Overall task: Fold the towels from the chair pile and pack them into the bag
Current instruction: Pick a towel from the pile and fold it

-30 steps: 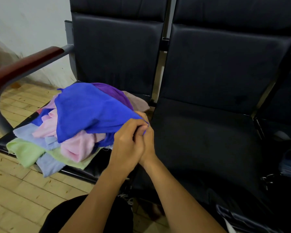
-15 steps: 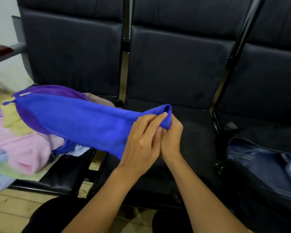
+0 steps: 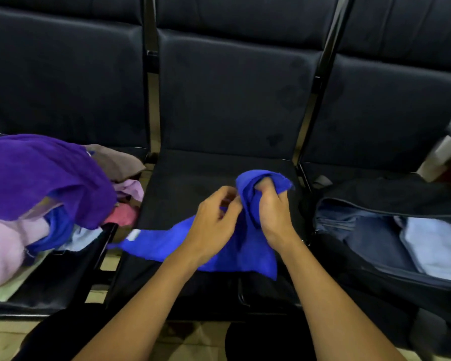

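On the left seat the pile (image 3: 37, 194) is far from finished: a purple towel (image 3: 44, 173) lies on top, with pink, brown, red and pale blue cloth bunched under and beside it, none of it folded. That heap looks like most of the work left.

On the middle seat (image 3: 193, 175) lies the blue towel (image 3: 219, 246), crumpled and trailing off the front edge toward the pile, a white tag at its left end. The left hand (image 3: 214, 225) has its fingers curled at the cloth's upper edge; whether they pinch it I cannot tell, as the hand hides the contact. The right hand (image 3: 274, 212) grips a bunched corner, fingers wrapped inside the raised fold. I judge this towel is only being sorted out by its corners, with no fold made yet.

On the right seat the dark bag (image 3: 375, 194) stands unzipped. A pale blue piece (image 3: 432, 243) lies flat inside, so some packing appears done, and there seems to be room for more.
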### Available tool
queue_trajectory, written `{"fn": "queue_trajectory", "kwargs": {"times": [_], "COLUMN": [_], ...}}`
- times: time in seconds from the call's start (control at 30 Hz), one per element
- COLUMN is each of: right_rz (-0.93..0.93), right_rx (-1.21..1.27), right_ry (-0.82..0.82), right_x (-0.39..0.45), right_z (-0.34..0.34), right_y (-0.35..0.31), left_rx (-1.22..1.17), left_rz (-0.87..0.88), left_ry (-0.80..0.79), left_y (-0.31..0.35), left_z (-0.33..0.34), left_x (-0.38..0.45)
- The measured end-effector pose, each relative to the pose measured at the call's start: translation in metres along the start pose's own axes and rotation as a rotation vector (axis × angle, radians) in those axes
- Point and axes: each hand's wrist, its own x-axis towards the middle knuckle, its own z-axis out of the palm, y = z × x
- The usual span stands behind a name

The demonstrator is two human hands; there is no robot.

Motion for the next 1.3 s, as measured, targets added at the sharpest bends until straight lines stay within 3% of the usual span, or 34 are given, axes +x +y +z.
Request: {"fn": "queue_trajectory", "kwargs": {"times": [0.17, 0.3, 0.57, 0.7, 0.8, 1.0, 1.13, 1.3], "right_rz": [-0.029, -0.093, -0.154, -0.169, -0.167, -0.176, -0.216, -0.204], "right_rx": [-0.078, -0.106, -0.065, -0.043, -0.036, -0.153, -0.323, -0.589], "right_ry": [-0.140, -0.032, 0.129, 0.210, 0.260, 0.279, 0.249, 0.214], "right_x": [0.000, 0.003, 0.011, 0.012, 0.012, 0.019, 0.023, 0.026], "right_z": [-0.018, -0.028, -0.049, -0.055, -0.061, -0.071, -0.081, -0.090], "right_y": [0.002, 0.004, 0.003, 0.001, 0.000, 0.009, 0.017, 0.023], "left_rx": [-0.031, 0.124, 0.659, 0.633, 0.767, 0.730, 0.526, 0.121], "left_rz": [-0.016, -0.065, -0.266, -0.352, -0.336, -0.272, -0.114, -0.065], "left_ry": [-0.053, -0.107, -0.336, -0.162, -0.025, 0.238, 0.452, 0.534], "left_y": [-0.003, -0.006, -0.028, -0.032, -0.037, -0.035, -0.026, -0.014], "left_z": [0.007, -0.005, -0.030, -0.040, -0.052, -0.069, -0.080, -0.083], "left_x": [0.003, 0.007, 0.011, 0.017, 0.022, 0.028, 0.027, 0.022]}}
